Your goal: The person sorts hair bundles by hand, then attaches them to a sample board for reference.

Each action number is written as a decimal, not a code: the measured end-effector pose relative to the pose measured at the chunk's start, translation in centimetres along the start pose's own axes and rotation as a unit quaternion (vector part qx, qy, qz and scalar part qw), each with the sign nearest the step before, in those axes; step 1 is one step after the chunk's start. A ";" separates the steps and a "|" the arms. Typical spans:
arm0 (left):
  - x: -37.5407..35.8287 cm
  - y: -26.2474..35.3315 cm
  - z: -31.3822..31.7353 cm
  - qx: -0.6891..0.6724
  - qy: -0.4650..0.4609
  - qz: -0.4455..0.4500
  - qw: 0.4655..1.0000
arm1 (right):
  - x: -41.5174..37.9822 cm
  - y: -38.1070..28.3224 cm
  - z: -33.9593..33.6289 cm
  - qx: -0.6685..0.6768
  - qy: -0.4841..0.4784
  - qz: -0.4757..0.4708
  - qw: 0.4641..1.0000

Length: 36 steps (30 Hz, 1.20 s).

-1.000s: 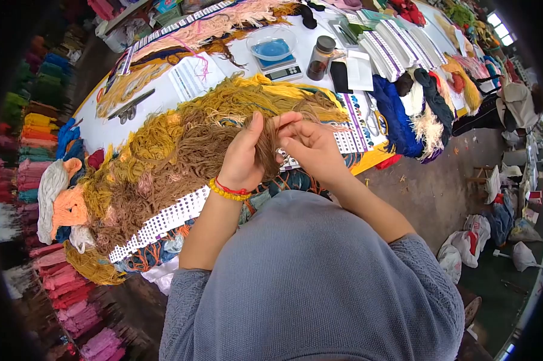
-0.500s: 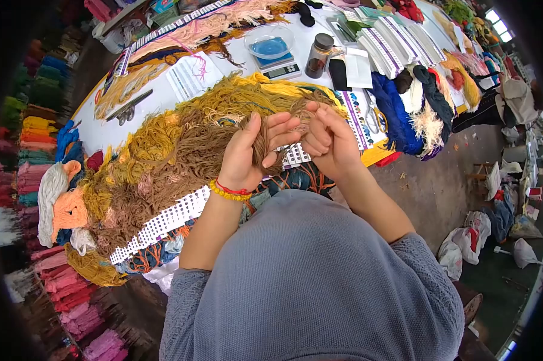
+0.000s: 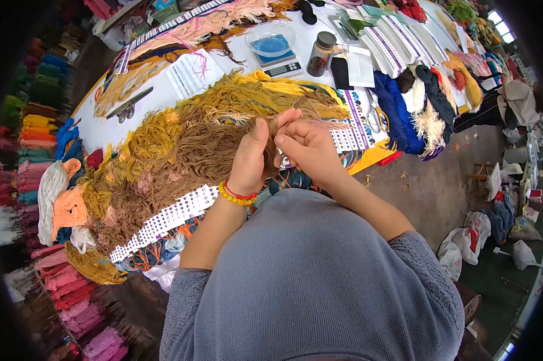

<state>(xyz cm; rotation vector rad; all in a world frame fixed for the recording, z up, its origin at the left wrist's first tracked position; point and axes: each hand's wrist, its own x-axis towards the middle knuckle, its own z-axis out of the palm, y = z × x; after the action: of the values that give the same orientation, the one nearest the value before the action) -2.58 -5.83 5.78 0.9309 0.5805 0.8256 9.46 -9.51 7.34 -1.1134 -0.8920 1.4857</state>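
Up front, both hands — left hand [image 3: 251, 157], right hand [image 3: 308, 148] — keep a closed grip on the brown yarn tuft [image 3: 269, 139] between them.

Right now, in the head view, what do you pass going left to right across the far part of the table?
Scissors → printed sheet → digital scale with a blue-filled bowl on it → brown bottle → dark blue yarn → white yarn tuft.
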 end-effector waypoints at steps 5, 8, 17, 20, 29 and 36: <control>0.0 -0.4 -0.7 0.062 -0.044 -0.011 0.997 | 0.4 0.6 -0.3 -0.029 0.017 -0.039 0.999; 0.0 0.2 0.1 -0.023 -0.037 -0.013 0.999 | 0.3 0.5 -0.5 0.012 0.010 -0.039 0.999; 0.3 0.2 0.3 -0.077 -0.007 -0.039 0.996 | 0.2 0.9 -1.0 0.007 0.025 -0.063 0.998; 0.2 0.2 0.5 -0.079 0.002 -0.042 0.996 | 0.1 0.9 -1.0 0.006 0.030 -0.059 0.998; 0.4 -0.2 0.5 -0.041 -0.004 -0.044 0.998 | 0.3 1.1 -1.1 -0.011 0.044 -0.015 0.999; 0.3 0.1 1.1 -0.042 0.012 -0.051 0.998 | 0.3 1.4 -1.6 0.033 0.033 0.000 0.999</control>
<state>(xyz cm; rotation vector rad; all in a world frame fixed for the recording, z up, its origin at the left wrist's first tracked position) -1.61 -6.05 6.40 0.8096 0.6044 0.7648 10.52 -9.53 5.49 -1.1074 -0.7913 1.4593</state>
